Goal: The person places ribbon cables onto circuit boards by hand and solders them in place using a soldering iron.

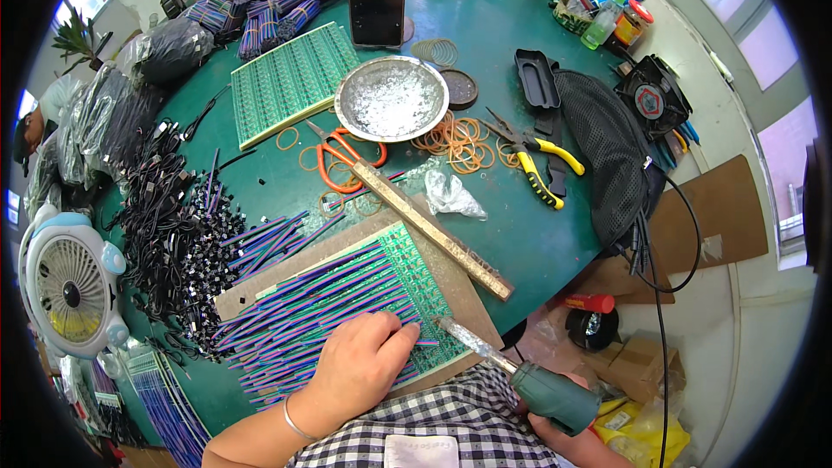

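My right hand [555, 425], partly hidden, grips the dark green handle of a soldering iron [555, 394]. The iron's metal tip meets or nearly meets the right part of a green circuit board panel [416, 273]. My left hand [364, 360] is closed, its fingertips pinching a thin purple-blue ribbon wire [425, 343] against the panel. Many similar wires [295, 321] lie side by side across the panel, running left toward a heap of small black connectors [195, 282]. Beneath the panel is a brown backing board [475, 329].
A flat wooden bar [433, 230] lies across the backing board's far edge. Beyond are orange-handled scissors [334, 165], a metal bowl [392, 100], rubber bands [464, 146], yellow-handled pliers [529, 165] and a phone [377, 0]. A fan [71, 282] stands left; a black cable [663, 364] hangs right.
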Motion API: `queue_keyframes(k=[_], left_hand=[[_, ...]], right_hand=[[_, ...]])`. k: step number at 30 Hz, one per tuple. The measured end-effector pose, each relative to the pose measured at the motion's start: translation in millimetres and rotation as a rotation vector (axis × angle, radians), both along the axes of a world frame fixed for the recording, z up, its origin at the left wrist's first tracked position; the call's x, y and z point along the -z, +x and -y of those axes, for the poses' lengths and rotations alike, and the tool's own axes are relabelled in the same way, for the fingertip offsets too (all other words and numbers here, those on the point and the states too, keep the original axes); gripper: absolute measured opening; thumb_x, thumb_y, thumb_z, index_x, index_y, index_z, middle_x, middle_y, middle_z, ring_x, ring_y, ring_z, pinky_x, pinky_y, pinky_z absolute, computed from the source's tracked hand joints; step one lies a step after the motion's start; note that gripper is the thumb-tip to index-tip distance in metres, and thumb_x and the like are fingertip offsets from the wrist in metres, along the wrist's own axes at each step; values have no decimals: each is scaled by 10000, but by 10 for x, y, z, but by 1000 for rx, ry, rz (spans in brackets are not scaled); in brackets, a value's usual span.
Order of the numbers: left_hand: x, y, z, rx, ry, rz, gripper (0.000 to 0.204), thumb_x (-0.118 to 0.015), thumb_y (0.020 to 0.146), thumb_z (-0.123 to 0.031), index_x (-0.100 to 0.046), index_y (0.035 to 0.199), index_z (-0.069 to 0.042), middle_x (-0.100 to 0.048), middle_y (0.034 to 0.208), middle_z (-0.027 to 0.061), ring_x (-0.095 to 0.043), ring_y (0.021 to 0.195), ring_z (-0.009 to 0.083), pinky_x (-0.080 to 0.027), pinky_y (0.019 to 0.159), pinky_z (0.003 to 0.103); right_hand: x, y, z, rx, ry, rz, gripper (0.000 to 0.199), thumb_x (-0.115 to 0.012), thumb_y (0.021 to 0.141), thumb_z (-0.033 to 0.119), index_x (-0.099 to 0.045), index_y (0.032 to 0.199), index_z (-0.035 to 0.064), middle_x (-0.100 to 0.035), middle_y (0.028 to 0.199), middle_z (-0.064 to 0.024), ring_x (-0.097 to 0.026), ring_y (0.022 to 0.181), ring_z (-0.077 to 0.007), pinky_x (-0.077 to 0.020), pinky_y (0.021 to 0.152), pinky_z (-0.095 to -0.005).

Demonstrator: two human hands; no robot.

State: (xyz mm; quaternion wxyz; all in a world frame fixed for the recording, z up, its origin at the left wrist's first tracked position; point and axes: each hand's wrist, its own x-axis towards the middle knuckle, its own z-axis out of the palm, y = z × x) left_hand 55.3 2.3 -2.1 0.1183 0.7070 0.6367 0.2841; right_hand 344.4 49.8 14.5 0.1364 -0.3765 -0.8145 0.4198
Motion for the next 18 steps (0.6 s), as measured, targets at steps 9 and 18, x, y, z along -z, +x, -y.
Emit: queue_keyframes(k=[9, 18], left_hand=[[-1, -16, -8, 14, 7, 14, 262, -640, 629, -2, -637, 886, -47, -545, 771, 77, -561, 659, 244, -468, 545, 352], [27, -10, 3, 4, 8, 6, 254, -645, 624, -1, -628, 872, -49, -539, 767, 77, -556, 650, 245, -464, 535, 353]], right_hand=[[15, -51, 23, 47, 99, 9, 190, -666, 718, 128, -651, 896, 62, -647, 883, -82, -586, 828, -270, -422, 781, -380], [9, 14, 55, 13, 187, 100, 220, -659, 719, 143, -653, 924, 65, -643, 907, -79, -571, 878, -280, -408, 813, -390]])
